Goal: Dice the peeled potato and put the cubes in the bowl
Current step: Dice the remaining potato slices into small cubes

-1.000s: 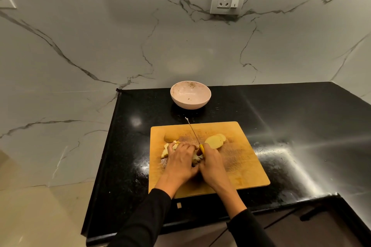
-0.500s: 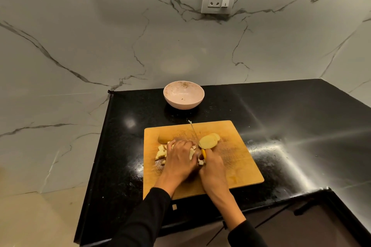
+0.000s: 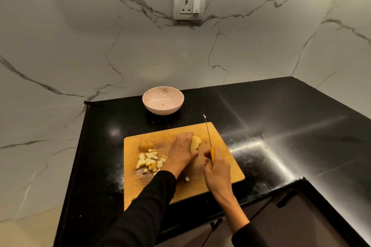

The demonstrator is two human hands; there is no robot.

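A wooden cutting board (image 3: 224,168) lies on the black counter. Several pale potato cubes (image 3: 149,161) are heaped at its left, with a rounded potato end (image 3: 146,145) behind them and one stray cube (image 3: 187,179) near the front. My left hand (image 3: 181,152) rests on the potato slices (image 3: 195,142) in the board's middle, fingers curled over them. My right hand (image 3: 216,172) grips the yellow-handled knife (image 3: 208,138), its blade pointing away, just right of the slices. The pink bowl (image 3: 163,100) stands behind the board with no cubes in it.
A marble wall with a white socket (image 3: 189,4) rises behind the counter. The black counter (image 3: 281,126) spreads to the right and meets a side wall. Its left edge (image 3: 80,146) drops to the floor. A dark drawer front (image 3: 291,216) sits at lower right.
My left hand has left the diced pile and moved right onto the potato slices. My right hand has drawn the knife to the right, off the cubes, which now lie uncovered.
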